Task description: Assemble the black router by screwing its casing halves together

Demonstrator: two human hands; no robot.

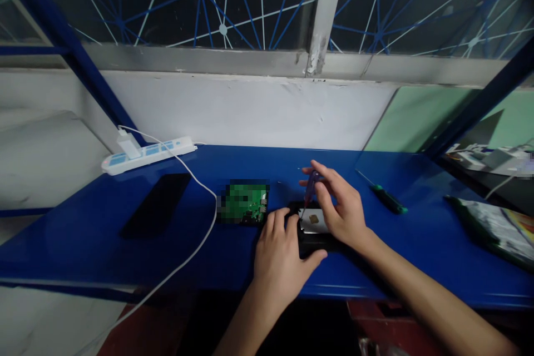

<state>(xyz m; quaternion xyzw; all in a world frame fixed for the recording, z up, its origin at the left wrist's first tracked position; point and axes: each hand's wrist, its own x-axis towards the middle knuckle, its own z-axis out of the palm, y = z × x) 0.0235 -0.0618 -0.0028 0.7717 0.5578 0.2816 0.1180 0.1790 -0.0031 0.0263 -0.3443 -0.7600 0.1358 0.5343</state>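
A black device (319,246) with a silver metal plate (309,227) on top lies on the blue table. My left hand (280,250) rests over its left side, fingers stretched out and thumb spread along the front. Above the plate, my right hand (344,203) is closed around the purple handle of a small screwdriver (311,188). The shaft points down to the plate's upper left corner, close to my left fingertips. Whether the tip sits in a screw is too small to tell. Left of the device lies a green circuit board (243,203), partly blurred.
A green-handled screwdriver (387,198) lies to the right, near a plastic packet (496,228). At left are a dark flat object (156,204) and a white power strip (150,154). A white cable (200,247) crosses the table beside the board.
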